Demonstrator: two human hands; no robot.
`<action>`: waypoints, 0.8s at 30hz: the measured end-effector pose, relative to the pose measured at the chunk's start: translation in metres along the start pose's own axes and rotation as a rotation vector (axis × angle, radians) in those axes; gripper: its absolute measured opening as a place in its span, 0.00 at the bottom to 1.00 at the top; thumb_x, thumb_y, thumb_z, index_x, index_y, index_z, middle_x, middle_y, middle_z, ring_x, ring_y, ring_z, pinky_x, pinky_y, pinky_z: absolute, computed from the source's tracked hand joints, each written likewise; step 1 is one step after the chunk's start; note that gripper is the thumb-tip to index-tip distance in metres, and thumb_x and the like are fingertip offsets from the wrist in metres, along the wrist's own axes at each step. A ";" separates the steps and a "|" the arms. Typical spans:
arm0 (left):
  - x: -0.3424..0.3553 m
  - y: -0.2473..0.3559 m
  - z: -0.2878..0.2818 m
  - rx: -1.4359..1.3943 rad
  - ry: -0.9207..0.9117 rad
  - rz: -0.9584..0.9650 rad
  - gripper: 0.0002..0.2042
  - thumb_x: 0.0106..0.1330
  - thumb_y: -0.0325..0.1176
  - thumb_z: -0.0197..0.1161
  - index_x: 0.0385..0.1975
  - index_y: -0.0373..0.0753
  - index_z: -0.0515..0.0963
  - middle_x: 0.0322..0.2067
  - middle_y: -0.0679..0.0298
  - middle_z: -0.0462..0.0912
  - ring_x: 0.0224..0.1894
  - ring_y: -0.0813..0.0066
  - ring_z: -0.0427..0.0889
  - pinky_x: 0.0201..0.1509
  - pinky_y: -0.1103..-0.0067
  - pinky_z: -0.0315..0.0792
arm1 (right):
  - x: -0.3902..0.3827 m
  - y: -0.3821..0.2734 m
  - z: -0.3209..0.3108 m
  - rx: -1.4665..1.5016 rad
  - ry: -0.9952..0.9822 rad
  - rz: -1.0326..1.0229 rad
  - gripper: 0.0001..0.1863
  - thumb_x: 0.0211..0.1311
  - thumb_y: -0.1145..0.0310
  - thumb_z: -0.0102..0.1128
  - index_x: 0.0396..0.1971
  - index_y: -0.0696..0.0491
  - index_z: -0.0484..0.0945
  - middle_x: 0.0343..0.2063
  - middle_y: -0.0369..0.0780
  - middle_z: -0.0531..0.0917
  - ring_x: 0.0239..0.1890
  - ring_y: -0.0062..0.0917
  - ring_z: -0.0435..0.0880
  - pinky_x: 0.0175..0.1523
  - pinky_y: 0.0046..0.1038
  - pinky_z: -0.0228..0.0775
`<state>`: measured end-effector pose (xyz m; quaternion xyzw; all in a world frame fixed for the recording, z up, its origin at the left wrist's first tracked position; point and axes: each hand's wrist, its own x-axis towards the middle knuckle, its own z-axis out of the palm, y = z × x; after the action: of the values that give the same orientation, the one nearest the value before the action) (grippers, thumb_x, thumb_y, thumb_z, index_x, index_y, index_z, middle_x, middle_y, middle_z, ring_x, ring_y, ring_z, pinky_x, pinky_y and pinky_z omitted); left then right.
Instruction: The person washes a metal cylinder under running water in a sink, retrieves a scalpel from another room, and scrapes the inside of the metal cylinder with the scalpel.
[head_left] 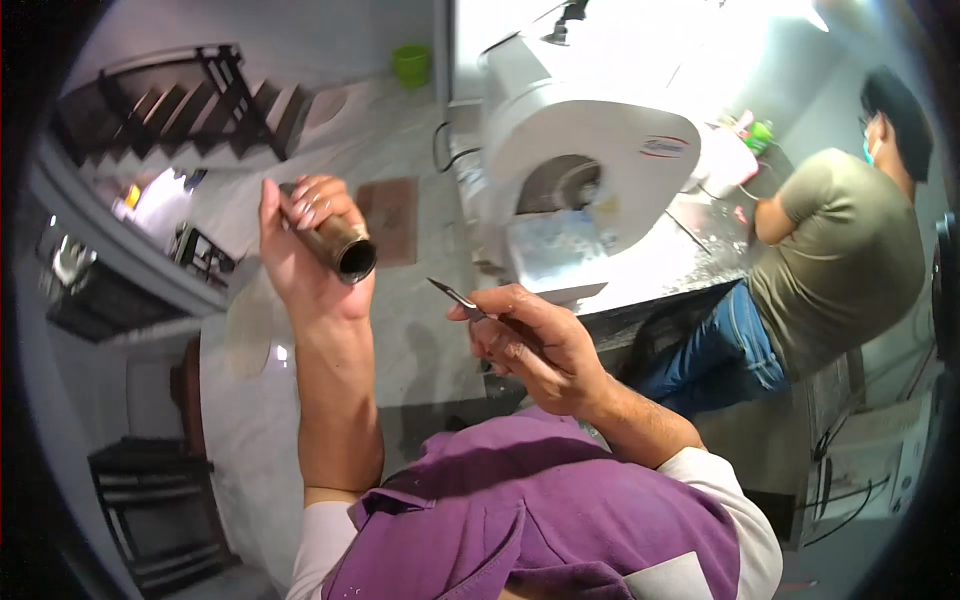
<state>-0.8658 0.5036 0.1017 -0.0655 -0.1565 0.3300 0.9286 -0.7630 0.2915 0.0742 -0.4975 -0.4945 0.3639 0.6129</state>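
My left hand (312, 275) is closed around a short, hollow, brownish metal tube (330, 243). The tube slants across the palm with its dark open end toward me. To its right and slightly lower, my right hand (535, 345) pinches a slim pointed knife (452, 292), like a scalpel. The blade's tip points up and left toward the tube, and a gap separates the two. Most of the knife's handle is hidden by the fingers.
A large white machine (610, 135) with a round recess stands on a dusty worktop (690, 260) ahead to the right. A person in an olive shirt (850, 230) bends beside it. A reddish mat (388, 222) and green bin (410, 65) are on the floor, with stairs (185, 110) far left.
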 end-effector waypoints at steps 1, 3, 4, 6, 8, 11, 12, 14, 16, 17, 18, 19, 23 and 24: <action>0.020 -0.020 0.000 -0.014 -0.009 -0.081 0.13 0.72 0.35 0.52 0.26 0.37 0.63 0.21 0.64 0.66 0.21 0.77 0.68 0.28 0.80 0.70 | -0.004 -0.005 -0.013 -0.019 0.050 0.000 0.17 0.63 0.84 0.47 0.52 0.60 0.73 0.33 0.36 0.75 0.34 0.17 0.75 0.40 0.19 0.68; 0.052 -0.057 0.001 -0.010 0.077 -0.165 0.14 0.72 0.36 0.53 0.25 0.36 0.63 0.21 0.64 0.66 0.21 0.77 0.68 0.29 0.81 0.71 | -0.013 -0.014 -0.042 -0.106 0.163 -0.078 0.18 0.63 0.84 0.46 0.52 0.62 0.74 0.30 0.35 0.74 0.32 0.17 0.73 0.41 0.19 0.68; 0.065 -0.078 0.003 0.038 0.071 -0.202 0.14 0.72 0.36 0.53 0.26 0.35 0.63 0.21 0.64 0.66 0.21 0.77 0.69 0.29 0.82 0.71 | -0.018 -0.017 -0.057 -0.108 0.227 -0.099 0.18 0.63 0.84 0.46 0.52 0.62 0.74 0.29 0.34 0.74 0.32 0.16 0.73 0.41 0.19 0.68; 0.090 -0.120 0.011 0.133 0.048 -0.231 0.14 0.72 0.36 0.54 0.26 0.35 0.63 0.21 0.65 0.66 0.22 0.79 0.69 0.28 0.84 0.72 | -0.028 -0.019 -0.092 -0.109 0.310 -0.210 0.17 0.64 0.82 0.46 0.52 0.64 0.73 0.30 0.34 0.74 0.32 0.15 0.71 0.41 0.19 0.67; 0.112 -0.153 0.018 0.137 0.022 -0.248 0.14 0.72 0.36 0.54 0.26 0.35 0.63 0.22 0.64 0.66 0.22 0.79 0.69 0.27 0.85 0.73 | -0.035 -0.027 -0.122 -0.017 0.361 -0.144 0.16 0.68 0.80 0.45 0.53 0.63 0.73 0.29 0.32 0.72 0.30 0.12 0.68 0.36 0.15 0.63; 0.132 -0.201 0.020 0.137 0.048 -0.218 0.13 0.73 0.34 0.51 0.27 0.34 0.62 0.24 0.63 0.65 0.22 0.79 0.69 0.25 0.86 0.75 | -0.041 -0.023 -0.173 0.132 0.323 -0.148 0.16 0.69 0.79 0.45 0.55 0.61 0.72 0.33 0.34 0.76 0.28 0.11 0.65 0.33 0.13 0.59; 0.142 -0.214 0.016 0.128 0.038 -0.228 0.13 0.73 0.33 0.51 0.27 0.33 0.62 0.24 0.63 0.65 0.22 0.79 0.69 0.25 0.86 0.75 | -0.039 -0.023 -0.191 0.127 0.333 -0.207 0.17 0.69 0.79 0.45 0.55 0.61 0.71 0.38 0.37 0.78 0.28 0.12 0.66 0.33 0.13 0.60; 0.152 -0.229 0.007 0.133 0.050 -0.194 0.12 0.73 0.32 0.50 0.27 0.33 0.62 0.24 0.62 0.65 0.24 0.78 0.69 0.27 0.85 0.76 | -0.038 -0.022 -0.213 0.110 0.327 -0.255 0.18 0.68 0.80 0.45 0.56 0.60 0.70 0.46 0.42 0.79 0.30 0.13 0.67 0.34 0.13 0.61; 0.169 -0.229 -0.008 0.212 0.010 -0.160 0.16 0.75 0.40 0.48 0.28 0.34 0.64 0.25 0.60 0.69 0.27 0.74 0.72 0.35 0.81 0.76 | -0.037 -0.029 -0.238 0.071 0.300 -0.228 0.18 0.68 0.80 0.45 0.57 0.59 0.70 0.48 0.41 0.80 0.32 0.14 0.70 0.35 0.14 0.63; 0.176 -0.231 -0.012 0.139 0.014 -0.211 0.16 0.74 0.41 0.49 0.28 0.34 0.64 0.26 0.59 0.70 0.28 0.72 0.74 0.37 0.80 0.77 | -0.032 -0.025 -0.254 0.116 0.264 -0.228 0.17 0.68 0.80 0.46 0.55 0.59 0.72 0.48 0.40 0.80 0.32 0.13 0.70 0.35 0.14 0.64; 0.177 -0.232 -0.018 0.157 0.024 -0.178 0.16 0.74 0.41 0.49 0.28 0.34 0.65 0.26 0.59 0.70 0.29 0.71 0.75 0.37 0.80 0.78 | -0.028 -0.027 -0.261 0.117 0.265 -0.204 0.16 0.68 0.80 0.47 0.54 0.59 0.73 0.48 0.39 0.80 0.32 0.13 0.70 0.36 0.14 0.64; 0.182 -0.235 -0.024 0.173 0.031 -0.150 0.16 0.74 0.41 0.49 0.28 0.35 0.65 0.27 0.59 0.71 0.30 0.70 0.76 0.38 0.79 0.78 | -0.022 -0.031 -0.270 0.113 0.268 -0.181 0.16 0.68 0.80 0.47 0.53 0.59 0.74 0.48 0.38 0.80 0.32 0.13 0.71 0.36 0.14 0.64; 0.181 -0.254 -0.025 0.182 0.057 0.003 0.12 0.74 0.33 0.48 0.29 0.32 0.62 0.26 0.59 0.66 0.27 0.73 0.72 0.33 0.81 0.79 | -0.007 -0.029 -0.296 0.139 0.188 -0.144 0.16 0.67 0.80 0.47 0.52 0.60 0.75 0.47 0.38 0.81 0.33 0.13 0.72 0.37 0.14 0.64; 0.181 -0.253 -0.027 0.191 0.042 0.011 0.12 0.74 0.33 0.48 0.29 0.32 0.62 0.26 0.59 0.66 0.27 0.72 0.72 0.33 0.80 0.79 | -0.004 -0.032 -0.297 0.111 0.162 -0.163 0.16 0.67 0.80 0.48 0.53 0.60 0.75 0.46 0.38 0.81 0.34 0.14 0.73 0.38 0.15 0.65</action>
<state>-0.5739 0.4220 0.1778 0.0154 -0.1044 0.3469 0.9320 -0.4775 0.2061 0.0997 -0.4488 -0.4612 0.2985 0.7048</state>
